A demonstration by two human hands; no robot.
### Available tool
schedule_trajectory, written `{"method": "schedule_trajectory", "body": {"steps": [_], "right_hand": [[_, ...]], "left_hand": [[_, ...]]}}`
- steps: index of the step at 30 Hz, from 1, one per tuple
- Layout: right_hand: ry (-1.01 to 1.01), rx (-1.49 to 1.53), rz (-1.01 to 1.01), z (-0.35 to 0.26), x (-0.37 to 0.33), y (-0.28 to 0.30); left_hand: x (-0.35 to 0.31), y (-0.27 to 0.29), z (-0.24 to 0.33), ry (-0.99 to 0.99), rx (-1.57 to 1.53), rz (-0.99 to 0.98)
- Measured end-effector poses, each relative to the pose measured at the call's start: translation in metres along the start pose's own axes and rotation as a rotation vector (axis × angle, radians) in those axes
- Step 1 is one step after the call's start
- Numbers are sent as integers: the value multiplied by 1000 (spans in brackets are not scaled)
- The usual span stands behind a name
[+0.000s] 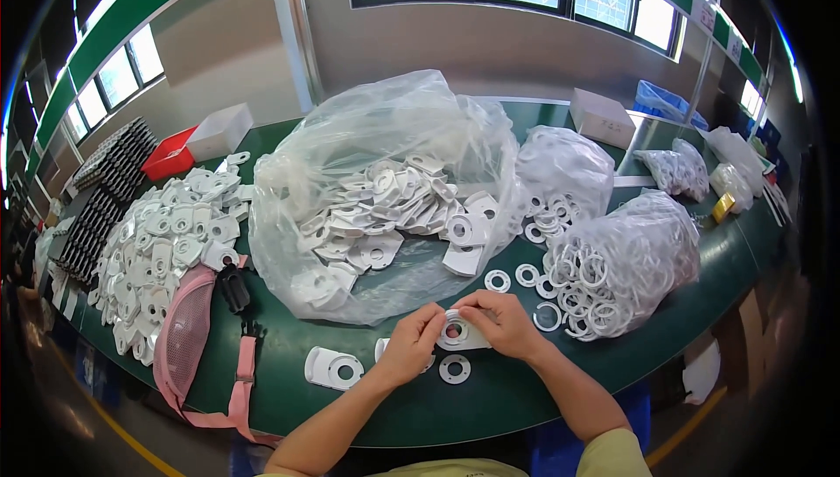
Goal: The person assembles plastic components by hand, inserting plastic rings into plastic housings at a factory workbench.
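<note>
Close to the table's front edge, my left hand (415,342) and my right hand (506,323) meet over a white plastic plate with a round hole (473,338). The fingers of both hands are closed, pinching its far rim around the hole. Just below the held plate lies a flat white ring with small holes (454,370). Left of my left hand rests another white plate with a round hole (331,368). A further white part is mostly hidden behind my left hand. Several loose white rings (497,281) lie beyond my right hand.
A large clear plastic bag (302,214) of white plates stands ahead. At left are a heap of white plates (175,241), a pink strap bag (185,337), and a red bin (170,155). Bags of white rings (634,254) sit at right on the green table (420,420).
</note>
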State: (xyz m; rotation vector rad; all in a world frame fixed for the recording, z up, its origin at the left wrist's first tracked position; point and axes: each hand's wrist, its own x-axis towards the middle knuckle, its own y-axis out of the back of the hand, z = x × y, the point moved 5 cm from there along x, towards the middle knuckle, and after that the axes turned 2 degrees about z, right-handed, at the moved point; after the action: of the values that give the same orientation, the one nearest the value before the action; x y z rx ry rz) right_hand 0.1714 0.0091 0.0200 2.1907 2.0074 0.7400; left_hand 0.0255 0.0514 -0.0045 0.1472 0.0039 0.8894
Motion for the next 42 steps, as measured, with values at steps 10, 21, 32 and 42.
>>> {"method": "schedule_trajectory", "body": {"steps": [10, 21, 32, 42], "right_hand": [[-66, -11, -41, -5, -3, -6], [-254, 386, 309, 15, -4, -9], [-269, 117, 282, 16, -8, -5], [-295, 309, 115, 33, 0, 3]], "left_hand": [[-4, 7, 9, -139, 371, 194], [-6, -7, 8, -47, -166, 267], [-11, -11, 13, -151, 316, 122], [-1, 4, 4, -83, 111, 71]]}}
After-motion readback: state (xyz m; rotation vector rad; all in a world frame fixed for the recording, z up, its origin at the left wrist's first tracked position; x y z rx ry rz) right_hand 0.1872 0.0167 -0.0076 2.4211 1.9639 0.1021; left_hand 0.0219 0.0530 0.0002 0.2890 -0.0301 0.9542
